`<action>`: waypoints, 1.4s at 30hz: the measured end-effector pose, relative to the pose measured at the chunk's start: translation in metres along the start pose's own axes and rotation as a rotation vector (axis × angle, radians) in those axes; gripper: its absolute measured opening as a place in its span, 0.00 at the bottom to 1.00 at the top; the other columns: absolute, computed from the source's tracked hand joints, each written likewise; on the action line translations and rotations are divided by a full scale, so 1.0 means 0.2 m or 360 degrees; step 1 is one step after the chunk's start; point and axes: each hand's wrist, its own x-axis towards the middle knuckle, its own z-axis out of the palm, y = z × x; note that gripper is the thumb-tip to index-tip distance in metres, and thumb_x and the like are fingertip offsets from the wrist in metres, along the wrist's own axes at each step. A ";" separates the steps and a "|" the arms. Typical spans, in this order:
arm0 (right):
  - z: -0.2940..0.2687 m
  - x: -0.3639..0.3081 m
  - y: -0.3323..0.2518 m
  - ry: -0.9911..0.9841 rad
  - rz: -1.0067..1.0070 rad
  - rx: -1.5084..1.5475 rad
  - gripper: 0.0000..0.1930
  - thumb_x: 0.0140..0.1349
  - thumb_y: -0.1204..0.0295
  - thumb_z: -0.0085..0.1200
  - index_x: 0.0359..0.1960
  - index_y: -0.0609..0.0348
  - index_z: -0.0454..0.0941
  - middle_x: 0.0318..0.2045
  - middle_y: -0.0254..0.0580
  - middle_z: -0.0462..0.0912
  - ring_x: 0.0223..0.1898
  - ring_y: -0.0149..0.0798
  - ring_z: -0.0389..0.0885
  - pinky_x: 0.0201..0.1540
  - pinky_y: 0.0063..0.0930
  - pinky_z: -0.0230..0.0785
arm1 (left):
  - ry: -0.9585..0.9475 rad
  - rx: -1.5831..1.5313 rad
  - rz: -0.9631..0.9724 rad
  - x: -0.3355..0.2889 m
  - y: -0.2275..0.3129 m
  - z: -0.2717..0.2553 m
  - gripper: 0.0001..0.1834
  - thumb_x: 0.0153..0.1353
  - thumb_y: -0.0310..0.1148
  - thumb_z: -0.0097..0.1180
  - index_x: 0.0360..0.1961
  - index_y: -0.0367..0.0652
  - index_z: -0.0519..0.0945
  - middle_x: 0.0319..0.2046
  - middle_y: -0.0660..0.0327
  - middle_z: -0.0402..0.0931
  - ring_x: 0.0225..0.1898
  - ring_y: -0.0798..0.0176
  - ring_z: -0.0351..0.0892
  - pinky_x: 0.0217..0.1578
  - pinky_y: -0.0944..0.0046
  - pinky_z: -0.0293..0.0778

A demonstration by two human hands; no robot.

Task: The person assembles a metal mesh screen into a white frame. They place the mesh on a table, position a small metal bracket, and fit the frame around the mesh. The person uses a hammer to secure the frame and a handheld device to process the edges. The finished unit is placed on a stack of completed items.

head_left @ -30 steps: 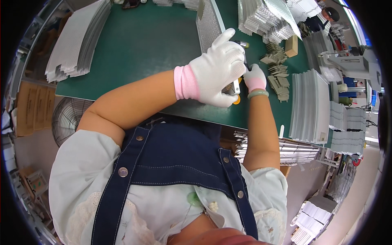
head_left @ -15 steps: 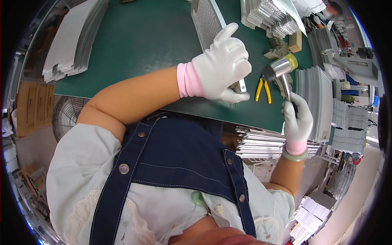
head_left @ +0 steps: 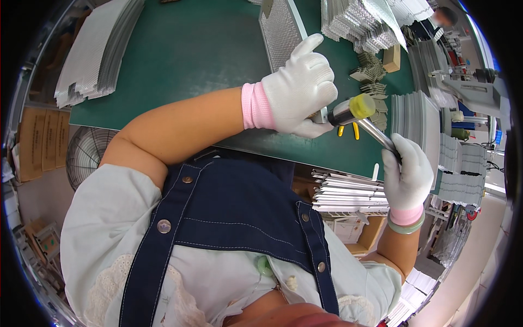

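My left hand [head_left: 302, 90], in a white glove with a pink cuff, is closed around the near end of a framed metal mesh panel [head_left: 280, 35]. The panel stands on its edge on the green bench; most of its near end is hidden behind the glove. In my gloved right hand [head_left: 408, 171] is the handle of a mallet [head_left: 353, 110] with a yellow face. The mallet's dark face is at the panel's frame end, beside my left fingers; whether they touch I cannot tell. Below the mallet head, the yellow handles of pliers [head_left: 356, 131] show in part.
Mesh sheets are stacked at the left [head_left: 101, 52] and far right [head_left: 357, 24]. Small metal pieces [head_left: 370, 71] lie near a wooden block [head_left: 391, 58]. White-framed panels [head_left: 417, 122] stand at the right, and white strips [head_left: 348, 193] sit under the bench edge. Another person is far right.
The mallet head has swung left and down, from above the pliers to the panel's frame end. My right hand has moved lower and slightly right. My left hand stays on the panel, shifted slightly right.
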 end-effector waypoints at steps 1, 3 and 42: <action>0.00 0.00 0.00 0.0021 0.0005 0.0007 0.16 0.55 0.78 0.64 0.46 0.60 0.78 0.31 0.45 0.82 0.29 0.47 0.81 0.32 0.34 0.74 | -0.0009 0.0010 0.0007 0.00 -0.01 0.00 0.21 0.41 0.44 0.71 0.24 0.43 0.73 0.24 0.58 0.68 0.32 0.51 0.72 0.61 0.28 0.56; 0.01 0.00 0.00 0.0025 0.0047 0.0047 0.16 0.55 0.79 0.63 0.46 0.61 0.78 0.32 0.46 0.82 0.29 0.47 0.81 0.32 0.33 0.74 | -0.0073 0.0009 0.0000 0.01 -0.01 -0.01 0.21 0.41 0.45 0.70 0.23 0.43 0.73 0.24 0.58 0.68 0.32 0.51 0.73 0.61 0.29 0.56; 0.27 0.00 0.09 -0.0084 0.0207 0.0340 0.21 0.58 0.79 0.59 0.55 0.60 0.79 0.31 0.44 0.81 0.30 0.45 0.80 0.34 0.33 0.73 | -0.0017 0.0038 -0.0064 -0.11 0.00 -0.11 0.23 0.38 0.47 0.71 0.26 0.43 0.73 0.27 0.58 0.70 0.35 0.50 0.74 0.61 0.30 0.57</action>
